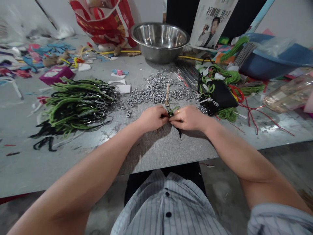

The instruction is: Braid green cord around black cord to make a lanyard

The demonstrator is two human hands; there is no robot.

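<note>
My left hand and my right hand meet over the table, fingers closed around a green and black cord. Its dark end hangs out below my right fingers; the rest is mostly hidden by my hands. A thin wooden stick stands up just beyond my fingertips. Many small silver metal rings, perhaps nuts, lie spread behind my hands. To the left rests a pile of green and black cords with metal wire or ring ends.
A steel bowl stands at the back beside a red bag. On the right are a black pouch, green cord bundles, red cords, a blue basin and a clear bottle. A purple box sits left.
</note>
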